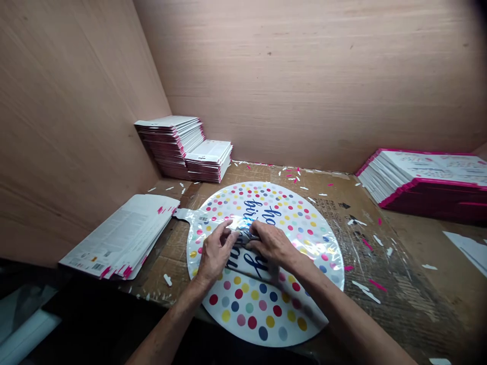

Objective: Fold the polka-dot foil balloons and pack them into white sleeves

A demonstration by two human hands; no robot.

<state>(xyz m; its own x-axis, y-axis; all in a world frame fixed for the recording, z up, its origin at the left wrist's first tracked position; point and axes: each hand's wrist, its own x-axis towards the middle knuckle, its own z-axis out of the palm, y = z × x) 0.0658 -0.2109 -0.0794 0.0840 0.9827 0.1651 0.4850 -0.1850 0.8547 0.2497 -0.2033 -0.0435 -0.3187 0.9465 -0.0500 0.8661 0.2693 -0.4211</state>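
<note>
Balloon point(243, 294) | left hand point(216, 251), right hand point(272, 243) pinching its middle

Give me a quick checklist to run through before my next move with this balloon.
1. Lettering on the balloon faces up: ok.
2. Left hand and right hand both at the balloon: ok.
3. Firm pinch on the foil: cannot tell, the fingers hide it.
4. Balloon smooth and flat: not ok, the foil is creased and raised near the hands.
5. Cardboard free of scraps: not ok, white and pink bits lie around.
</note>
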